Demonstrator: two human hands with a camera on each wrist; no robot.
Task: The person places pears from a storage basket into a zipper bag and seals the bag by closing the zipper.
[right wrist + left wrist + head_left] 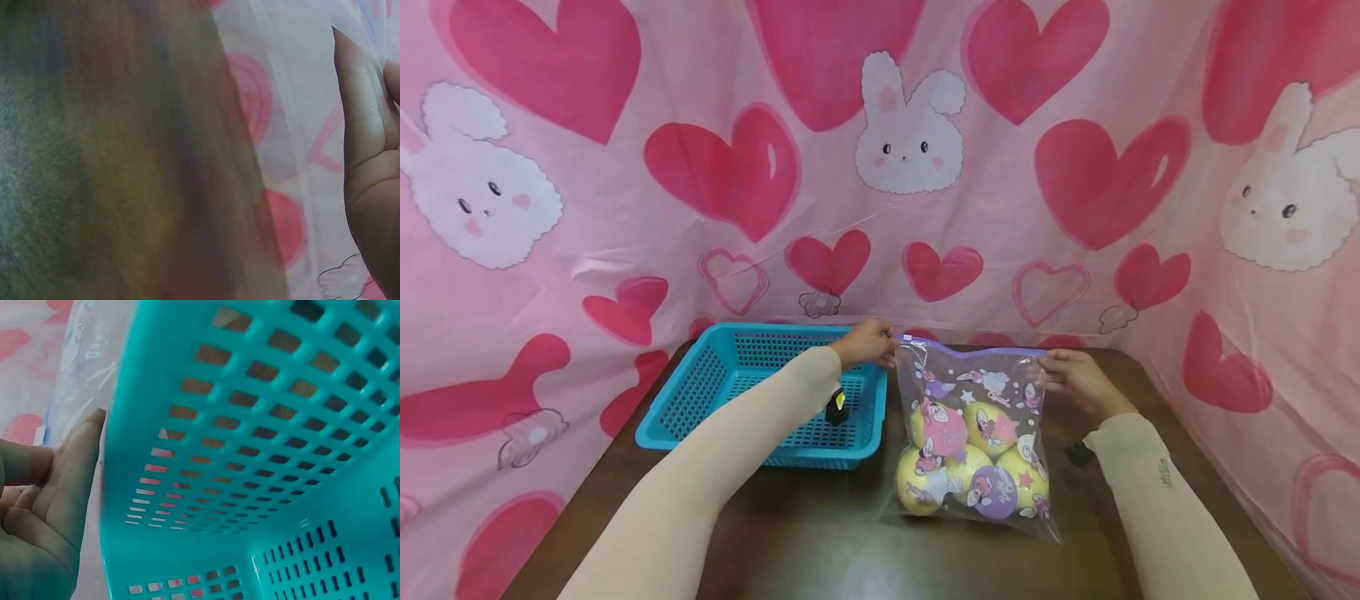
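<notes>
A clear zip bag [973, 433] printed with small cartoon figures and stars hangs or stands upright over the table, its purple zip edge [970, 349] at the top. Inside it are several round yellow fruits or balls [917, 483], partly covered by the print. My left hand [867, 343] pinches the top left corner, beside a small white slider. At the top right corner my right hand [1078, 381] pinches the bag's edge. In the left wrist view, thumb and fingers of the left hand [44, 506] meet at the bag, right beside a blue basket [119, 487].
The blue plastic basket [760, 454] with slotted walls stands on the dark wooden table [820, 550], left of the bag and under the left forearm. A pink cloth [835, 208] with hearts and rabbits hangs behind and at both sides.
</notes>
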